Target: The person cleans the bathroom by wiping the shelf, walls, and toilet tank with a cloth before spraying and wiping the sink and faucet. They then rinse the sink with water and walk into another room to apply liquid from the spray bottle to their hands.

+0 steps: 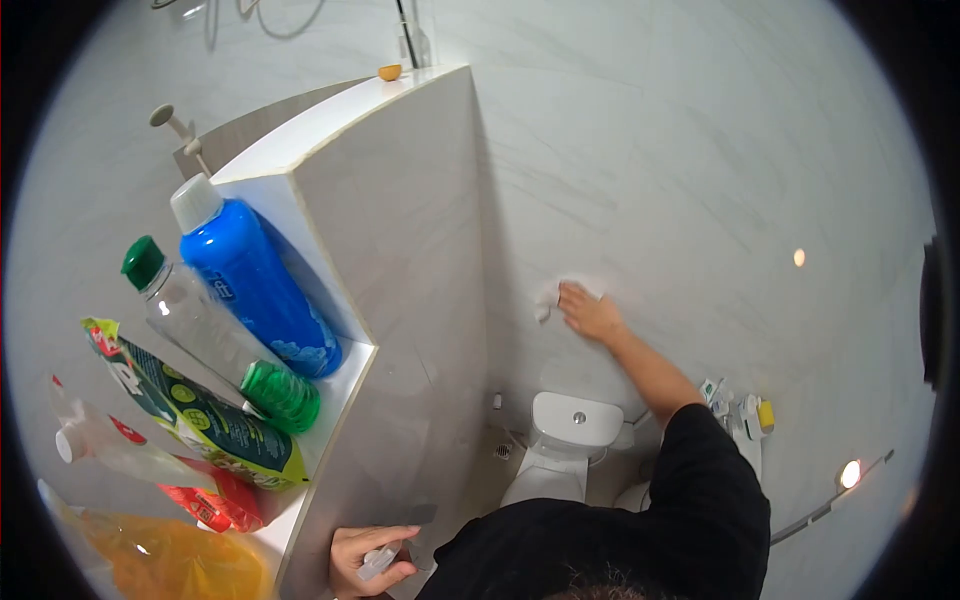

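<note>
Low in the head view, my left hand (350, 562) is closed around what looks like a small spray bottle (378, 562). Only its translucent white top shows between thumb and forefinger; the rest is hidden by the hand and the frame edge. My right arm reaches out to the pale marbled wall (640, 190). There my right hand (592, 317) lies flat with fingers stretched out. Right by its fingertips is a small white thing (542, 312), whose kind I cannot make out. Whether anything lies under the palm is hidden.
A partition shelf (350, 335) at left carries a blue bottle (262, 285), a green-capped clear bottle (195, 315), a green pouch (200, 410), a red-labelled pouch (215, 490) and an orange bag (175, 555). Below stands a toilet (560, 430). Toiletries (745, 412) sit right.
</note>
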Demonstrator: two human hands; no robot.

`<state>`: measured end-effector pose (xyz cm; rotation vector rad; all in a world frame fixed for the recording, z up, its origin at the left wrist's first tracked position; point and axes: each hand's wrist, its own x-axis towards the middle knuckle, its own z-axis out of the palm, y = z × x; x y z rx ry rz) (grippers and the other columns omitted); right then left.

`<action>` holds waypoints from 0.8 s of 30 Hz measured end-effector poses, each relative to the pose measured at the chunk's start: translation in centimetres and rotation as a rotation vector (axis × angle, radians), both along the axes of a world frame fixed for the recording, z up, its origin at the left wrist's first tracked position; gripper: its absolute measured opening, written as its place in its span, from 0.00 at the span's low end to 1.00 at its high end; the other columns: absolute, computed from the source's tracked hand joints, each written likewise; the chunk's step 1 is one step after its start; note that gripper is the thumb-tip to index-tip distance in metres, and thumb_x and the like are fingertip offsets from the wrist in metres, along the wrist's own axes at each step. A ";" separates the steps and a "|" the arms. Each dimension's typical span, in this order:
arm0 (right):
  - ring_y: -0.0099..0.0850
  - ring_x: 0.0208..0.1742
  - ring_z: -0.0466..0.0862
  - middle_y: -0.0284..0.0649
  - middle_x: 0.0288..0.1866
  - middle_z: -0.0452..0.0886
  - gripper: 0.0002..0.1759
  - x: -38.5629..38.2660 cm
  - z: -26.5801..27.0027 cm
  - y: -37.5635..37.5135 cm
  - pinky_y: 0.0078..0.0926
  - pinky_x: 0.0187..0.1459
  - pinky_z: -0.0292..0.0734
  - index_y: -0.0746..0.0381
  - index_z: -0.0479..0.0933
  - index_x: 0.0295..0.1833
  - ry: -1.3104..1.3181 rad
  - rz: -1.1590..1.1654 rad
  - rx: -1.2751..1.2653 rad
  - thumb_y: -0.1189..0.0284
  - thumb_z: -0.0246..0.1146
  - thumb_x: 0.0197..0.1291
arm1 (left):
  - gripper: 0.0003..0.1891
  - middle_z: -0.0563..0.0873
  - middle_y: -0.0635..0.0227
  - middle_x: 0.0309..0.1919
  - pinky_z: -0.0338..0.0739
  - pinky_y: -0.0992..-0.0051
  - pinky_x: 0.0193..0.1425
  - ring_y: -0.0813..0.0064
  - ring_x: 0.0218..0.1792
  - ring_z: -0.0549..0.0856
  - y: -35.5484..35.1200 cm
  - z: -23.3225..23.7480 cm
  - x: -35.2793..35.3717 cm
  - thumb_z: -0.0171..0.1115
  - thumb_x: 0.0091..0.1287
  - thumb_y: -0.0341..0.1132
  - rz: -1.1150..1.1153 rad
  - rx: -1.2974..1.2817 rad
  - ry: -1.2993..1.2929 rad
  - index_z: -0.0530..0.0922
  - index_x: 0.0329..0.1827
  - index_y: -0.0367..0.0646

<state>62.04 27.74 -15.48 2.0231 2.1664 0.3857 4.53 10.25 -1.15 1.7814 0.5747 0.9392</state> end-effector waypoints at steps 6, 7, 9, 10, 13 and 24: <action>0.44 0.76 0.65 0.47 0.70 0.72 0.28 0.1 25.3 1.9 0.52 0.77 0.53 0.60 0.74 0.65 -0.145 0.080 0.769 0.56 0.59 0.64 | 0.26 0.84 0.63 0.18 0.78 0.79 0.26 0.74 0.20 0.86 0.1 0.0 0.2 0.78 0.58 0.47 0.012 0.014 0.028 0.84 0.48 0.31; 0.41 0.76 0.65 0.42 0.70 0.73 0.30 0.3 29.3 2.1 0.53 0.77 0.51 0.54 0.73 0.69 -0.289 0.071 0.926 0.55 0.60 0.63 | 0.27 0.84 0.63 0.18 0.78 0.79 0.26 0.74 0.20 0.86 0.4 -0.1 0.2 0.78 0.58 0.48 0.013 0.050 0.059 0.84 0.48 0.31; 0.39 0.81 0.55 0.37 0.78 0.62 0.36 -2.5 37.4 0.6 0.53 0.79 0.45 0.50 0.63 0.76 -0.231 -0.071 0.920 0.52 0.57 0.65 | 0.27 0.84 0.63 0.18 0.77 0.79 0.26 0.73 0.20 0.86 0.5 0.0 0.3 0.77 0.58 0.48 0.010 0.071 0.087 0.84 0.48 0.31; 0.40 0.84 0.47 0.38 0.83 0.53 0.39 -3.8 39.6 0.2 0.52 0.81 0.38 0.54 0.57 0.79 -0.127 -0.135 0.867 0.52 0.55 0.66 | 0.27 0.84 0.63 0.18 0.77 0.79 0.25 0.73 0.20 0.86 0.3 0.0 0.3 0.77 0.58 0.49 0.018 0.101 0.102 0.84 0.48 0.31; 0.41 0.84 0.47 0.38 0.83 0.53 0.39 -2.8 38.5 2.1 0.52 0.81 0.38 0.54 0.57 0.79 -0.310 -0.022 1.107 0.51 0.54 0.67 | 0.28 0.84 0.63 0.19 0.76 0.80 0.24 0.72 0.19 0.86 0.3 -0.5 0.2 0.78 0.58 0.50 0.010 0.051 0.043 0.84 0.47 0.32; 0.27 0.82 0.53 0.23 0.84 0.50 0.36 -3.2 7.0 4.2 0.49 0.65 0.72 0.41 0.56 0.80 -0.040 0.122 0.400 0.53 0.55 0.69 | 0.28 0.83 0.63 0.16 0.75 0.78 0.21 0.72 0.16 0.84 0.9 -0.9 0.3 0.77 0.58 0.51 0.004 0.083 0.040 0.84 0.46 0.32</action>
